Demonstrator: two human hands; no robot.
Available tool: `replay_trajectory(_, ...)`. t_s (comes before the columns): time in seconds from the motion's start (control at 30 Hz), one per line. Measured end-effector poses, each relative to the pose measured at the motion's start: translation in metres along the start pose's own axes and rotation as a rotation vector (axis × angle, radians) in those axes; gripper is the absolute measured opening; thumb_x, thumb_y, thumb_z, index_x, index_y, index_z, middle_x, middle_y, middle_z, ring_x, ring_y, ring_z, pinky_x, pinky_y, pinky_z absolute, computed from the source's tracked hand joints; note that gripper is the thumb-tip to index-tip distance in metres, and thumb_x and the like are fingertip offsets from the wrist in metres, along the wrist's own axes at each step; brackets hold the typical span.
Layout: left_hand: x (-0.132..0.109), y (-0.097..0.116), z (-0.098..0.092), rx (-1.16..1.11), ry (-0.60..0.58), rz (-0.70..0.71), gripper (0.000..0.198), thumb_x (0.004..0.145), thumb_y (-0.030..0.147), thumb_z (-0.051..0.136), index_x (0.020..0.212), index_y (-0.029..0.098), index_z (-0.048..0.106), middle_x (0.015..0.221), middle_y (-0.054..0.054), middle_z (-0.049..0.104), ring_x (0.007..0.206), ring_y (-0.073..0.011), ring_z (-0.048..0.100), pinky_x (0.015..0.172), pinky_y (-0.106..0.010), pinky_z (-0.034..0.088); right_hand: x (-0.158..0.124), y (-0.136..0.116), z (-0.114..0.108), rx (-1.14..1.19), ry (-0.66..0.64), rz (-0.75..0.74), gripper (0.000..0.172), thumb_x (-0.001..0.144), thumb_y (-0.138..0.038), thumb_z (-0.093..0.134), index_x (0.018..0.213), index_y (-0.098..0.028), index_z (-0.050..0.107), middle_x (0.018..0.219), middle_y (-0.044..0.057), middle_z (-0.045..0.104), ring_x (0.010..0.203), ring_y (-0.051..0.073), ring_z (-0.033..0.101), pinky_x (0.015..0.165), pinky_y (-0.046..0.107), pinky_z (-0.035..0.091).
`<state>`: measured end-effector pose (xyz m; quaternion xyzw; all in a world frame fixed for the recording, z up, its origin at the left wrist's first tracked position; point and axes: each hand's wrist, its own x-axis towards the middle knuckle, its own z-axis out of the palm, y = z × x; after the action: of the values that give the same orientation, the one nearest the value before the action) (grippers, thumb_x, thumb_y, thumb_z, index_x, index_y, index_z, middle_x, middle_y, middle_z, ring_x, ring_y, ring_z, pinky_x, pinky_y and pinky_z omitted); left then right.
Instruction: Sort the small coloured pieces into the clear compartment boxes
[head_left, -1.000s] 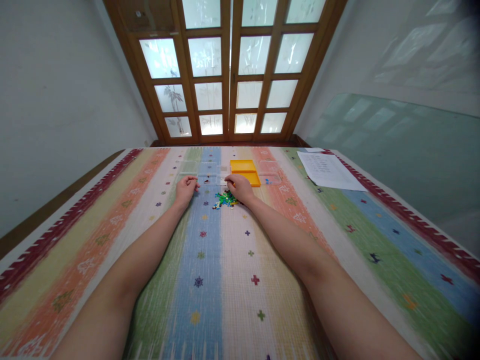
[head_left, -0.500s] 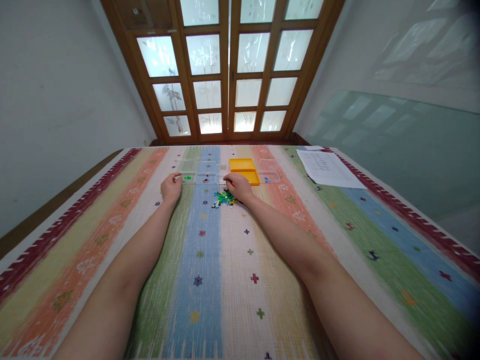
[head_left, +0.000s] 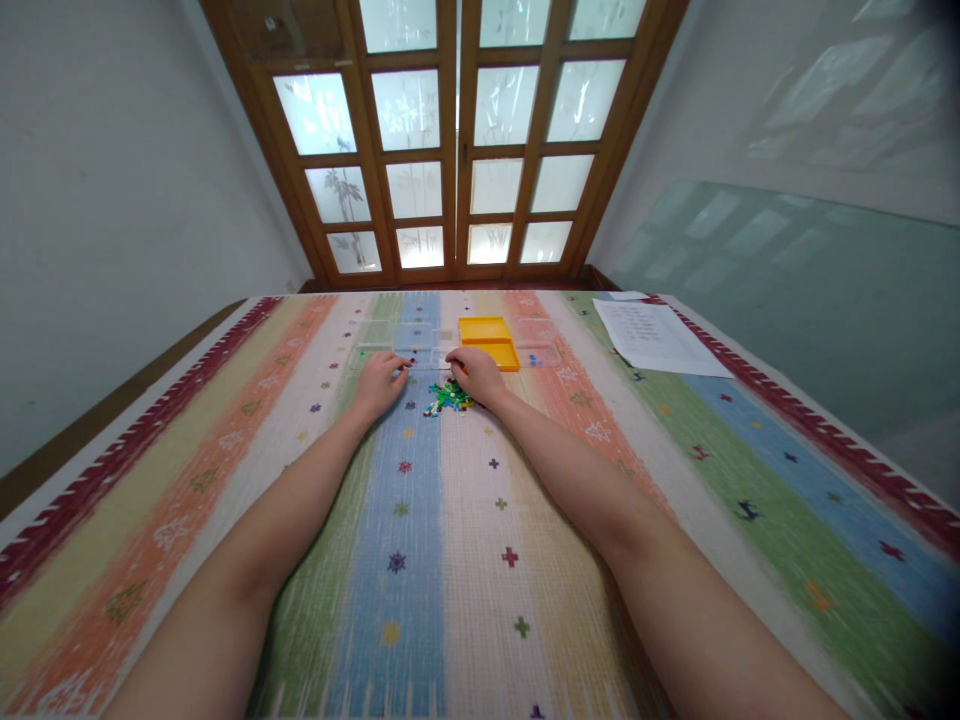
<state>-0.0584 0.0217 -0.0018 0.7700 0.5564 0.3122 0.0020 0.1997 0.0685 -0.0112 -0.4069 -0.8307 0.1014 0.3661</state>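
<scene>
A small heap of green, yellow, blue and white pieces [head_left: 450, 396] lies on the striped cloth. Behind it stand clear boxes; dark red bits [head_left: 413, 360] lie in one and blue bits [head_left: 534, 360] in the right one [head_left: 551, 345]. My left hand [head_left: 382, 382] is at the front edge of the left clear boxes, fingers apart, with nothing visible in them. My right hand [head_left: 477, 375] is just behind the heap, in front of the yellow box [head_left: 485, 328]; its fingers are pinched together, and what they hold is too small to name.
Printed white paper [head_left: 660, 338] lies at the back right of the striped tablecloth [head_left: 480, 600]. Beyond the table's far edge stands a wood-framed glass door [head_left: 454, 150]. Walls rise on both sides.
My left hand has moved right, from the left end of the clear boxes towards the heap, and its fingers have opened. My right hand has stayed nearly still.
</scene>
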Motion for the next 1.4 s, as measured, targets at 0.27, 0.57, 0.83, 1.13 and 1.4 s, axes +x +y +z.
replay_trajectory(0.27,0.000,0.029,0.013,-0.019,-0.218,0.288,0.033,0.099,0.021,0.054,0.122,0.027,0.077,0.119,-0.008,0.072,0.115,-0.0274,0.058,0.105,-0.043,0.046,0.000,0.000,0.002,0.006,0.011,-0.002,0.021,0.095,-0.016,0.058,0.105,-0.023,0.075,0.107,0.007,0.077,0.104,0.025,0.068,0.096,0.037,0.050)
replay_trajectory(0.57,0.001,0.025,0.020,-0.023,-0.225,0.230,0.029,0.096,0.021,0.058,0.117,0.027,0.078,0.110,-0.009,0.070,0.110,-0.0276,0.060,0.103,-0.043,0.048,0.001,0.001,0.005,0.007,0.008,0.011,0.020,0.095,-0.017,0.058,0.105,-0.023,0.074,0.108,0.007,0.077,0.104,0.025,0.068,0.096,0.037,0.050)
replay_trajectory(0.83,0.004,0.027,0.026,-0.020,-0.223,0.199,0.021,0.097,0.025,0.060,0.106,0.024,0.078,0.106,-0.008,0.069,0.108,-0.0272,0.061,0.100,-0.043,0.049,0.004,-0.002,0.002,0.002,0.007,0.036,0.021,0.096,-0.017,0.057,0.105,-0.022,0.075,0.108,0.006,0.077,0.105,0.023,0.068,0.096,0.034,0.050)
replay_trajectory(1.13,0.003,0.031,0.023,-0.062,-0.178,0.135,0.011,0.092,0.025,0.063,0.094,0.022,0.074,0.099,-0.007,0.070,0.102,-0.0262,0.062,0.095,-0.039,0.050,-0.018,0.007,-0.025,-0.012,-0.049,0.016,0.021,0.094,-0.016,0.059,0.104,-0.022,0.076,0.105,0.007,0.077,0.100,0.024,0.069,0.092,0.034,0.050)
replay_trajectory(1.4,0.001,0.031,0.016,-0.088,-0.118,0.014,0.010,0.089,0.023,0.061,0.092,0.021,0.070,0.092,-0.005,0.072,0.086,-0.0210,0.065,0.079,-0.033,0.049,-0.043,0.019,-0.039,0.077,0.033,0.073,0.022,0.095,-0.015,0.056,0.103,-0.021,0.075,0.101,0.005,0.078,0.094,0.021,0.070,0.086,0.032,0.051)
